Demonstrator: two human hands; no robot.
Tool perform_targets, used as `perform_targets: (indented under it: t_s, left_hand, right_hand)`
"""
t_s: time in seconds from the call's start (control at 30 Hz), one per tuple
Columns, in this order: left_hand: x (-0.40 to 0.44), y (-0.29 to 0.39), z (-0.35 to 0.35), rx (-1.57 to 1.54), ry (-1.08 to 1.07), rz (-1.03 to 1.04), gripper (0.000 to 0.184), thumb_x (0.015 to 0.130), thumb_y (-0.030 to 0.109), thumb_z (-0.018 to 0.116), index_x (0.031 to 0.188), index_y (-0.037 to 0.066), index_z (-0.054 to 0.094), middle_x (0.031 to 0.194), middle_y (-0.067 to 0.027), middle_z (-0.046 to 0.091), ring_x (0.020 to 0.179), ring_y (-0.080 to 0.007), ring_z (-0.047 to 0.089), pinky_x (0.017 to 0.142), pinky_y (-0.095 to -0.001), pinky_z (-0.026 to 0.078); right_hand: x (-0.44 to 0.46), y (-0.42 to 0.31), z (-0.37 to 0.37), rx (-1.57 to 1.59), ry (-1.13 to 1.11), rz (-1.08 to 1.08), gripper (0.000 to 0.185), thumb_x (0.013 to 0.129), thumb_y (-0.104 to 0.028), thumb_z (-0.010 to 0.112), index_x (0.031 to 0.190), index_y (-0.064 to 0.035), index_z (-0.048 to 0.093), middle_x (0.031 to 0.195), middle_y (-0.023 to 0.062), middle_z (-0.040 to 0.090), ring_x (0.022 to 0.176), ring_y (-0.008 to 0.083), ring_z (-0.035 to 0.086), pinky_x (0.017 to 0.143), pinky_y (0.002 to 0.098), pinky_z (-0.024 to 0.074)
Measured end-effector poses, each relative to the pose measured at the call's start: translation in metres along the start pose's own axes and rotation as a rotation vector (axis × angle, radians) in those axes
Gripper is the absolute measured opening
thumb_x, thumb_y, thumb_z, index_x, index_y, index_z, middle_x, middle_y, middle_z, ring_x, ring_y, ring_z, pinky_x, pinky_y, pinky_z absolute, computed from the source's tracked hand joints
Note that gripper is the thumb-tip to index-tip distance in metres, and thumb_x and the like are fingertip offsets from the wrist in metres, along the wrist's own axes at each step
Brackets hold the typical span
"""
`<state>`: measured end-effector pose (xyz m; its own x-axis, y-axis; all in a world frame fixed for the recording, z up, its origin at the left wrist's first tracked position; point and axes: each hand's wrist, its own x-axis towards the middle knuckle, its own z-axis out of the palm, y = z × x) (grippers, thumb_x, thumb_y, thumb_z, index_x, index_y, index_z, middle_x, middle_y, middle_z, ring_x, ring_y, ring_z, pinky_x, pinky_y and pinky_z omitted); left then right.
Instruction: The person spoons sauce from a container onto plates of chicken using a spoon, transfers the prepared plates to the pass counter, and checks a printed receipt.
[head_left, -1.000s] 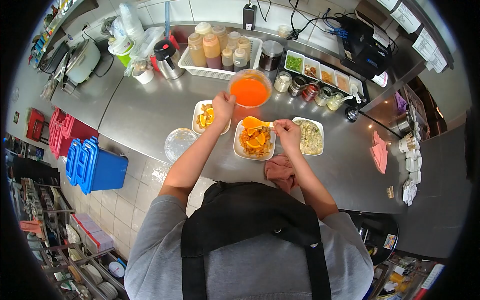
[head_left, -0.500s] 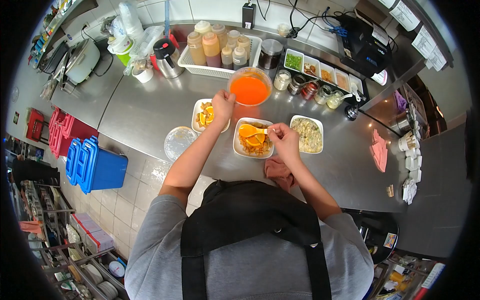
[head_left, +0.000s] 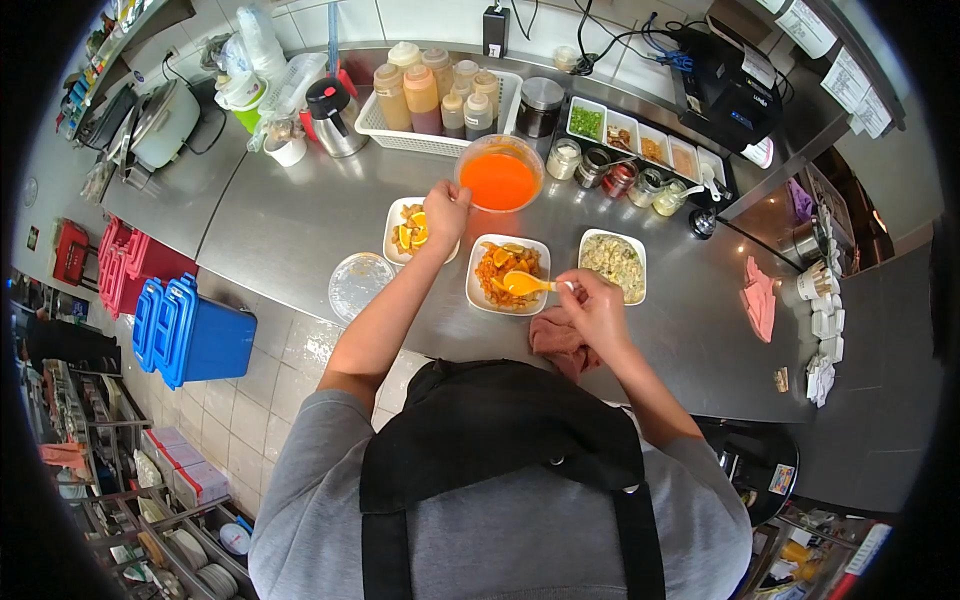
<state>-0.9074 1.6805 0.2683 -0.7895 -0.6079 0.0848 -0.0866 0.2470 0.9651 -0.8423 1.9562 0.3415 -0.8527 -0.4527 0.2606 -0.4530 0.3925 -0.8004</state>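
My right hand (head_left: 597, 305) is closed on the handle of an orange-coloured spoon (head_left: 524, 284). The spoon's bowl lies low over the front part of a white square dish (head_left: 474, 294) of food with orange slices and sauce. At the near left rim of a clear round bowl (head_left: 500, 181) of bright orange sauce, my left hand (head_left: 447, 212) has its fingers pinched on the edge. Partly behind that hand is a second white dish (head_left: 392, 248) with pieces of food and orange slices. To the right sits a white dish of pale, creamy food (head_left: 613, 266).
A clear round lid (head_left: 361, 287) lies at the left front edge. Pink cloths (head_left: 562, 343) are on the counter (head_left: 290, 215). Behind stand a basket (head_left: 400, 141) of squeeze bottles, a thermos jug (head_left: 337, 118), spice jars (head_left: 620, 180) and a tray of toppings (head_left: 654, 150).
My right hand has moved right and towards me, and the spoon has lowered and turned over the middle dish. Sauce now shows on its food. My left hand stays by the sauce bowl.
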Motion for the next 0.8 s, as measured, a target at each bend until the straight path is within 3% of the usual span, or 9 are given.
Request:
perform_targets:
  t_s: [0.07,0.17,0.27,0.33,0.47,0.57,0.67,0.73,0.8]
  left_hand:
    - [0.003,-0.012,0.004,0.004,0.029,0.034,0.022,0.082,0.009,0.06,0.067,-0.001,0.048,0.062,-0.0125,0.057,0.055,-0.0206,0.065,0.048,-0.0311,0.052]
    - [-0.006,-0.005,0.003,0.003,0.049,0.073,0.022,0.079,0.012,0.062,0.066,0.0,0.05,0.056,-0.0161,0.058,0.051,-0.0222,0.063,0.05,-0.0345,0.049]
    - [-0.01,-0.003,0.005,0.021,0.039,0.104,0.021,0.078,0.012,0.062,0.066,-0.001,0.051,0.057,-0.0166,0.058,0.051,-0.0231,0.062,0.05,-0.0348,0.048]
    - [-0.014,-0.006,0.009,0.045,0.029,0.131,0.02,0.077,0.013,0.063,0.067,-0.001,0.051,0.057,-0.0168,0.058,0.051,-0.0236,0.062,0.05,-0.0348,0.048]
    - [-0.022,-0.004,0.016,0.016,-0.022,0.171,0.02,0.077,0.012,0.063,0.067,-0.001,0.051,0.058,-0.016,0.059,0.052,-0.0232,0.062,0.05,-0.0342,0.048]
    - [-0.036,0.015,0.018,-0.081,-0.082,0.121,0.019,0.078,0.009,0.061,0.067,-0.001,0.049,0.058,-0.0143,0.058,0.053,-0.0219,0.063,0.049,-0.0326,0.048]
    - [-0.045,0.031,0.016,-0.111,-0.122,0.107,0.018,0.079,0.006,0.059,0.067,0.0,0.047,0.057,-0.0126,0.057,0.054,-0.0213,0.065,0.048,-0.0308,0.048]
    - [-0.047,0.034,0.016,-0.06,-0.128,0.139,0.018,0.08,0.005,0.058,0.067,0.0,0.046,0.057,-0.0118,0.057,0.054,-0.0213,0.066,0.047,-0.0301,0.048]
    - [-0.047,0.035,0.016,-0.01,-0.129,0.18,0.018,0.08,0.005,0.058,0.067,0.0,0.047,0.057,-0.0119,0.057,0.054,-0.0221,0.066,0.048,-0.0305,0.048]
  right_hand:
    - [-0.001,0.012,-0.005,0.009,0.04,0.021,0.009,0.082,-0.008,0.064,0.088,-0.0007,0.064,0.07,0.0093,0.062,0.056,0.0137,0.056,0.052,0.0269,0.0451]
    - [0.0,0.048,-0.01,0.365,0.007,0.341,0.01,0.084,-0.006,0.062,0.091,0.0004,0.066,0.072,0.0017,0.063,0.061,0.0058,0.053,0.055,0.0202,0.0431]
    - [0.014,0.043,-0.028,0.627,0.115,0.523,0.012,0.085,-0.006,0.062,0.093,0.0019,0.065,0.075,0.0036,0.064,0.062,0.0059,0.054,0.058,0.0191,0.0436]
    - [0.026,0.037,-0.035,0.659,0.153,0.522,0.013,0.085,-0.007,0.062,0.094,0.0022,0.065,0.077,0.0043,0.065,0.063,0.0056,0.054,0.059,0.0184,0.0434]
    - [0.053,0.035,-0.024,0.578,0.343,0.326,0.012,0.087,-0.009,0.062,0.092,0.0024,0.064,0.075,0.0037,0.065,0.062,0.0049,0.055,0.057,0.0181,0.0425]
    - [0.065,0.045,-0.006,0.275,0.448,0.14,0.011,0.085,-0.009,0.063,0.088,0.0015,0.064,0.068,0.0004,0.063,0.056,0.0045,0.051,0.052,0.0201,0.0408]
    - [0.067,0.052,0.007,0.149,0.428,0.141,0.011,0.085,-0.009,0.063,0.087,0.0014,0.064,0.068,0.0002,0.062,0.056,0.0048,0.051,0.051,0.0208,0.0405]
    - [0.067,0.058,0.009,0.167,0.388,0.18,0.011,0.085,-0.008,0.063,0.088,0.0015,0.065,0.069,0.0023,0.063,0.057,0.0058,0.052,0.053,0.0208,0.0416]
    - [0.066,0.068,0.01,0.559,0.329,0.357,0.012,0.085,-0.008,0.062,0.091,0.0024,0.065,0.072,0.0049,0.064,0.059,0.0061,0.054,0.054,0.0195,0.0429]
